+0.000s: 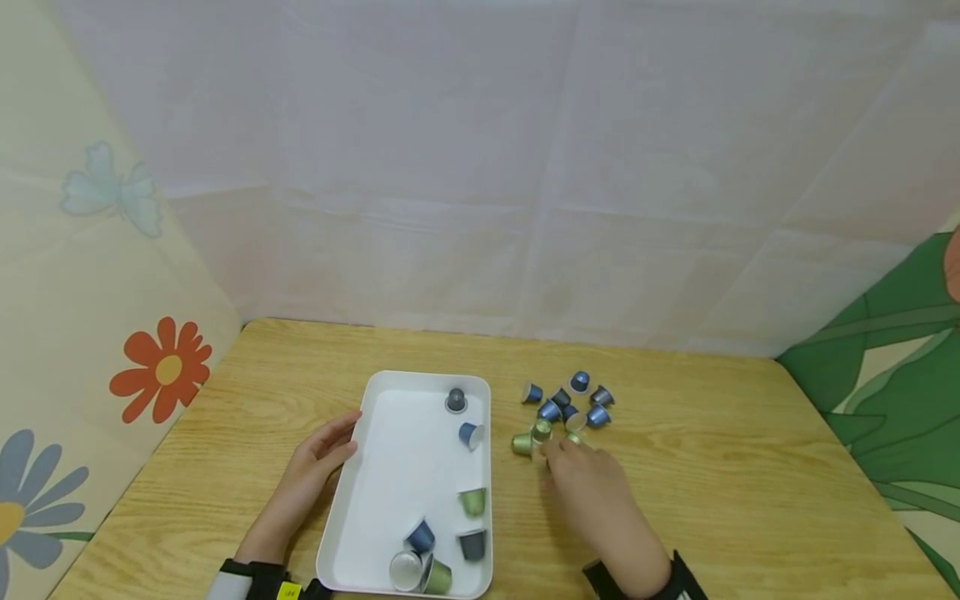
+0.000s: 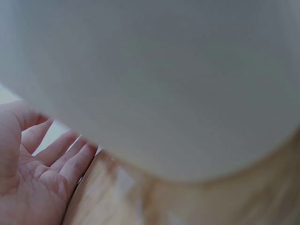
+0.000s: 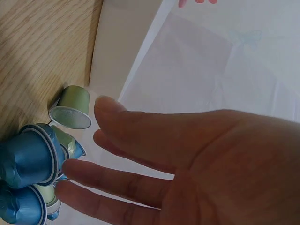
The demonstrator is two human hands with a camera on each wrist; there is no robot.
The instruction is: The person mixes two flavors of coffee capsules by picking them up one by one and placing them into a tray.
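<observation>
My left hand [image 1: 318,458] rests against the left rim of a white tray [image 1: 420,442], its fingers fairly straight. The tray's blurred side fills much of the left wrist view and covers those fingertips [image 2: 86,150]. To the right of the tray, my right hand [image 1: 588,487] reaches down at a cluster of coffee capsules. Its thumb and fingers are extended beside a green capsule [image 3: 72,105] and blue capsules [image 3: 28,157], with nothing visibly held. Two green capsules, one lying [image 1: 522,444] and one beside it [image 1: 541,430], sit near the fingertips. Another green capsule [image 1: 573,437] is partly hidden.
Several blue and dark capsules [image 1: 597,416] lie behind the green ones on the wooden table [image 1: 720,467]. Inside the tray are a grey capsule [image 1: 455,400], blue capsule [image 1: 421,536], green capsule [image 1: 472,501], dark capsule [image 1: 472,545] and others. A white cloth [image 1: 480,208] hangs behind.
</observation>
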